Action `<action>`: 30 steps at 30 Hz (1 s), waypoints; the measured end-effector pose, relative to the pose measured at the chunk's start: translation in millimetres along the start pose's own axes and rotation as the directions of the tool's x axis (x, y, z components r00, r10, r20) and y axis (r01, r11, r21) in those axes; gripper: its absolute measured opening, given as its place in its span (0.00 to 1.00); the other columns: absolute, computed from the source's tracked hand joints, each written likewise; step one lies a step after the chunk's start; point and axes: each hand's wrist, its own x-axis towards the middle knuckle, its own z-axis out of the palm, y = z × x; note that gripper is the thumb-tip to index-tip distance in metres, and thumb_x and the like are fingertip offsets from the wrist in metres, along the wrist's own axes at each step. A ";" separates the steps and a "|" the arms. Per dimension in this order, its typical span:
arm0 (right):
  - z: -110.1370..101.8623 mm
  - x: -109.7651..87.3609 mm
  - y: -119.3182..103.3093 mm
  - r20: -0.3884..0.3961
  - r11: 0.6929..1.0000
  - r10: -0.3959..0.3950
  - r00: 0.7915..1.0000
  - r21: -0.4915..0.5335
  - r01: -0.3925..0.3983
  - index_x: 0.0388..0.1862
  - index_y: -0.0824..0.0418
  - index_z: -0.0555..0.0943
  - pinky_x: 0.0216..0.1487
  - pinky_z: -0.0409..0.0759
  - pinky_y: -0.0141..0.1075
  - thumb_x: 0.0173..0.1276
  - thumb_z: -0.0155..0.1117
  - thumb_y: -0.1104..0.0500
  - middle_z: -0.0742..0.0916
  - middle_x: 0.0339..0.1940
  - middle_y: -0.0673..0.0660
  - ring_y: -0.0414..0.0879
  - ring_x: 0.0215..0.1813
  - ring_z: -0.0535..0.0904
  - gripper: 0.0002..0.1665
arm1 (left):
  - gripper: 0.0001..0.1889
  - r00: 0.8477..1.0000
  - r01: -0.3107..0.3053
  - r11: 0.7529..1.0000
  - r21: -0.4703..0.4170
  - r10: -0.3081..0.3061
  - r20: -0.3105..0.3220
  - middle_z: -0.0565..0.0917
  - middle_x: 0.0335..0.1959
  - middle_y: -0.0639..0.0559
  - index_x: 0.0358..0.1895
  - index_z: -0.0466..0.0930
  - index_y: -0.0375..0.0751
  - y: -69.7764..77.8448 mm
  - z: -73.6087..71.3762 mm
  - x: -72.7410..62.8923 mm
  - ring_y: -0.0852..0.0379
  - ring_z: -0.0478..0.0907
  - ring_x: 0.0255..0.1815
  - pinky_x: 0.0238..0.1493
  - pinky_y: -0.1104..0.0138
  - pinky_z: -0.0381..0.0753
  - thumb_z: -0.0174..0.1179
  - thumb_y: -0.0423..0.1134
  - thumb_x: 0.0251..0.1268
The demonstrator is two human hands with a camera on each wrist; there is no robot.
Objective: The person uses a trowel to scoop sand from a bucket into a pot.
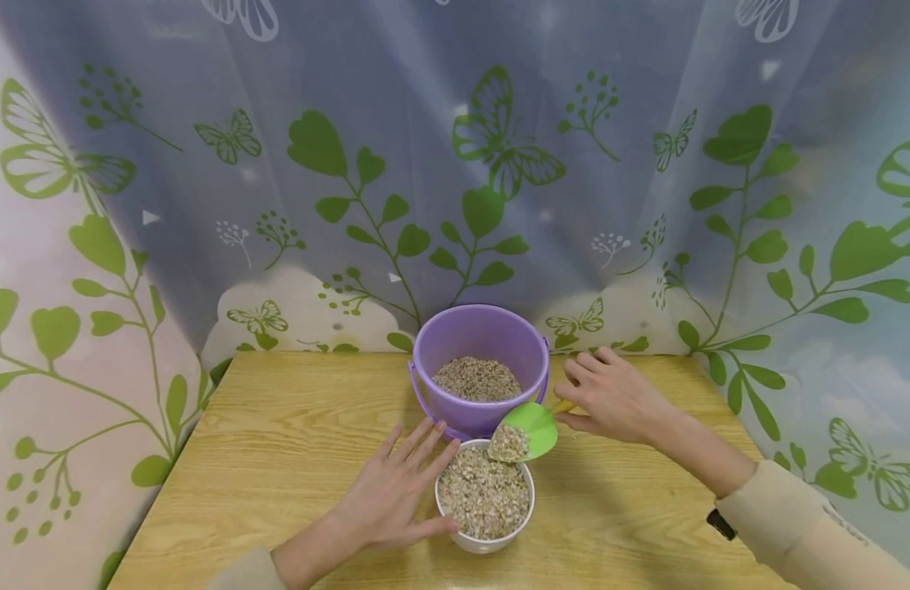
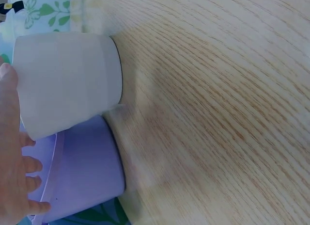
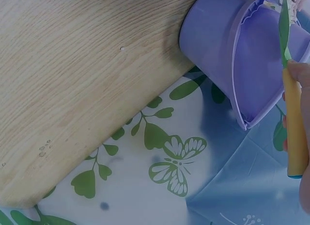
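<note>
My right hand (image 1: 610,395) grips the yellow handle (image 3: 294,123) of a small green shovel (image 1: 541,428). Pale, coarse grain lies in the shovel's blade, which overlaps the far right rim of a white tub (image 1: 484,542) in the head view. That tub is filled nearly to its rim with the same flaky grain (image 1: 484,496). My left hand (image 1: 389,492) is spread at the tub's left side, fingers fairly straight, thumb at its rim. Just behind the tub stands a purple bucket (image 1: 462,415), with a layer of darker, finer grain (image 1: 477,379) at its bottom.
Everything stands on a wood-grain table (image 1: 307,426). A curtain (image 1: 396,205) printed with green leaves and butterflies hangs along its back and sides. The bucket's purple handle (image 1: 420,397) hangs down at its side. A few crumbs (image 3: 46,147) dot the tabletop.
</note>
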 end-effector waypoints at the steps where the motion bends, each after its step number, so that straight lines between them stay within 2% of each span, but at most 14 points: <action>1: -0.3 0.2 0.0 0.000 1.000 -0.001 1.000 -0.005 0.001 0.34 0.48 0.80 0.41 0.68 0.39 0.61 0.76 0.32 0.80 0.33 0.50 0.47 0.35 0.72 0.24 | 0.53 1.000 0.000 1.000 0.002 0.000 -0.001 0.61 0.86 0.42 0.85 0.57 0.52 0.0 -0.1 0.1 0.43 0.58 0.87 0.84 0.41 0.63 0.39 0.84 0.67; 9: -3.7 3.0 -1.7 0.000 1.000 -0.002 1.000 -0.017 0.002 0.34 0.48 0.80 0.41 0.69 0.39 0.59 0.79 0.33 0.81 0.33 0.50 0.48 0.36 0.73 0.25 | 0.53 1.000 0.003 1.000 -0.003 -0.003 0.001 0.61 0.85 0.42 0.85 0.58 0.52 0.1 -1.4 -0.2 0.43 0.58 0.87 0.83 0.41 0.64 0.39 0.85 0.67; 13: -4.7 3.3 -3.0 -0.009 1.000 -0.005 1.000 -0.020 0.005 0.35 0.48 0.80 0.40 0.69 0.39 0.61 0.76 0.33 0.82 0.34 0.50 0.48 0.36 0.73 0.23 | 0.53 1.000 0.001 1.000 -0.004 -0.001 -0.001 0.61 0.85 0.42 0.85 0.58 0.52 0.3 -2.1 -0.2 0.43 0.58 0.87 0.83 0.41 0.64 0.40 0.84 0.67; 15: -4.7 3.2 -3.5 -0.013 1.000 -0.007 1.000 -0.022 0.006 0.36 0.49 0.81 0.40 0.69 0.39 0.66 0.69 0.33 0.82 0.34 0.51 0.48 0.37 0.74 0.22 | 0.53 1.000 0.000 1.000 -0.006 0.000 0.000 0.61 0.85 0.42 0.85 0.58 0.51 0.4 -2.2 0.0 0.43 0.58 0.87 0.83 0.41 0.64 0.40 0.84 0.67; 17: -4.4 3.2 -4.1 -0.022 1.000 -0.006 1.000 -0.020 0.006 0.37 0.49 0.82 0.40 0.68 0.39 0.75 0.58 0.32 0.83 0.34 0.52 0.48 0.37 0.73 0.24 | 0.53 1.000 0.000 1.000 -0.006 0.000 0.004 0.61 0.85 0.42 0.85 0.57 0.51 0.4 -2.5 -0.1 0.43 0.58 0.87 0.83 0.41 0.63 0.40 0.84 0.67; 20: -4.1 3.5 -5.3 -0.037 1.000 -0.001 0.999 -0.016 0.001 0.38 0.49 0.83 0.40 0.68 0.39 0.84 0.36 0.31 0.82 0.34 0.52 0.48 0.36 0.73 0.35 | 0.53 1.000 0.002 1.000 -0.007 -0.002 0.011 0.61 0.85 0.42 0.85 0.57 0.51 0.4 -2.8 -0.1 0.43 0.58 0.87 0.83 0.41 0.63 0.40 0.84 0.67; 22: -4.4 3.8 -6.0 -0.045 1.000 -0.002 0.999 -0.017 0.001 0.39 0.49 0.83 0.40 0.68 0.39 0.86 0.28 0.30 0.82 0.34 0.52 0.49 0.36 0.73 0.40 | 0.53 1.000 0.002 1.000 -0.006 -0.002 0.012 0.61 0.85 0.42 0.85 0.57 0.51 0.4 -3.1 -0.1 0.43 0.58 0.87 0.83 0.41 0.63 0.40 0.85 0.67; 23: -4.6 3.8 -6.2 -0.049 1.000 -0.003 0.999 -0.016 0.002 0.39 0.49 0.83 0.40 0.68 0.39 0.85 0.31 0.30 0.82 0.34 0.52 0.49 0.36 0.74 0.38 | 0.53 1.000 0.002 1.000 -0.006 -0.002 0.012 0.61 0.85 0.42 0.85 0.57 0.51 0.4 -3.2 -0.1 0.43 0.58 0.87 0.84 0.41 0.63 0.40 0.84 0.67; 25: -5.3 3.9 -6.3 -0.056 1.000 -0.006 0.998 -0.014 0.005 0.39 0.49 0.83 0.40 0.69 0.40 0.82 0.43 0.31 0.83 0.35 0.52 0.49 0.37 0.74 0.30 | 0.53 1.000 0.001 1.000 -0.005 -0.001 0.011 0.61 0.85 0.41 0.85 0.57 0.51 0.4 -3.3 -0.1 0.43 0.58 0.87 0.84 0.41 0.63 0.40 0.84 0.67; 28: -6.5 3.7 -5.5 -0.064 1.000 -0.009 0.998 -0.017 0.008 0.38 0.50 0.82 0.41 0.72 0.40 0.69 0.61 0.33 0.83 0.35 0.53 0.49 0.38 0.76 0.23 | 0.53 1.000 0.000 1.000 -0.006 0.000 0.009 0.61 0.85 0.41 0.85 0.57 0.51 0.6 -3.2 -0.1 0.43 0.58 0.87 0.84 0.41 0.63 0.40 0.84 0.67; 30: -6.9 3.6 -4.8 -0.067 1.000 -0.011 0.998 -0.024 0.009 0.37 0.51 0.81 0.41 0.73 0.41 0.65 0.66 0.34 0.83 0.35 0.53 0.50 0.38 0.76 0.22 | 0.53 1.000 -0.001 1.000 -0.008 0.001 0.007 0.61 0.85 0.41 0.85 0.57 0.51 0.7 -3.1 -0.2 0.43 0.58 0.87 0.84 0.41 0.63 0.40 0.84 0.67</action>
